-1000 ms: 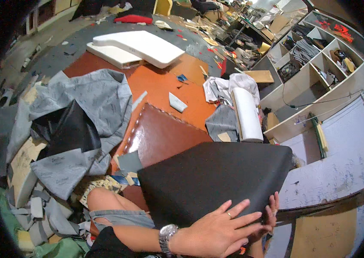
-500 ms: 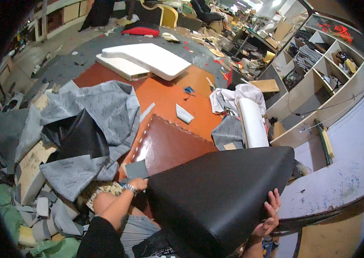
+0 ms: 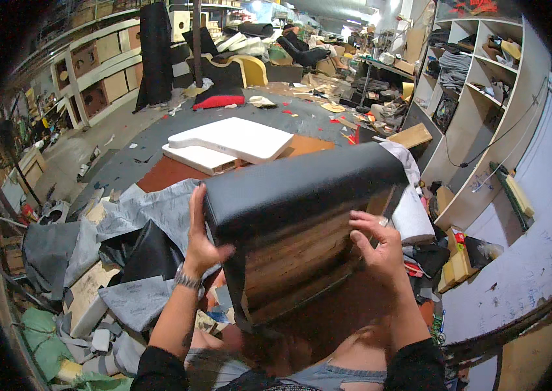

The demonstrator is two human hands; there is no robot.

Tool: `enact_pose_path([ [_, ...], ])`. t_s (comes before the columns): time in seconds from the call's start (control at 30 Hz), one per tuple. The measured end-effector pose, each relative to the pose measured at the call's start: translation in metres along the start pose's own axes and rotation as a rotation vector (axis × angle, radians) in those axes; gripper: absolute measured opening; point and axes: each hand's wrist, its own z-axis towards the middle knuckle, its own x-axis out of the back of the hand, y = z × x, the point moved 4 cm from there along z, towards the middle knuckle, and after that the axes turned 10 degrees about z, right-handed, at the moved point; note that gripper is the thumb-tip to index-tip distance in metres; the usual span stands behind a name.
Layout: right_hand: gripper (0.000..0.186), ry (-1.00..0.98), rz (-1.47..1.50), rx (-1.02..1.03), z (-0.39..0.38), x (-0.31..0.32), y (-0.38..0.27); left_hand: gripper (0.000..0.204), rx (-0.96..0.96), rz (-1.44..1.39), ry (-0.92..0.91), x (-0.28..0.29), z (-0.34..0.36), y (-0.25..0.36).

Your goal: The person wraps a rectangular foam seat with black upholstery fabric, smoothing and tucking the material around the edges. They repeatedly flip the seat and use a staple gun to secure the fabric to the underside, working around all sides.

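A black upholstered padded piece (image 3: 302,177) stands tilted over my lap, its bare wooden underside (image 3: 299,260) turned toward me. My left hand (image 3: 203,238) lies against its left end with fingers stretched upward and the thumb out over the front. My right hand (image 3: 375,241) has its fingers spread at the underside, near the right part; whether they touch the wood is unclear. Crumpled grey sheeting (image 3: 145,208) and black material (image 3: 139,254) lie beside it on the left.
Two white panels (image 3: 230,137) lie beyond on orange-brown sheets. Right: white shelving (image 3: 484,124) with cables, and foam pieces (image 3: 452,270). Behind: offcuts, yellow curved piece (image 3: 250,68), what seems a person (image 3: 299,47) reclining on a chair. Scraps (image 3: 93,339) crowd my left side.
The black piece has tipped up, showing its underside. My left hand has risen along its left end; my right hand has moved from its edge onto the underside area. The view tilts higher.
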Motion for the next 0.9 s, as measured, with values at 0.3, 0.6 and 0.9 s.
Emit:
enact_pose_path([
  [0.3, 0.057, -0.291, -0.119, -0.805, -0.115, 0.084, 0.145, 0.098, 0.688, 0.438, 0.198, -0.005, 0.050, -0.038],
  [0.6, 0.081, 0.368, 0.831, -0.836, -0.066, 0.072, 0.193, 0.024, 0.551, 0.021, -0.009, -0.053, -0.024, 0.026],
  [0.9, 0.097, 0.566, 0.555, -1.029, -0.030, -0.012, 0.240, 0.054, 0.258, 1.000, -0.177, 0.028, 0.137, -0.122],
])
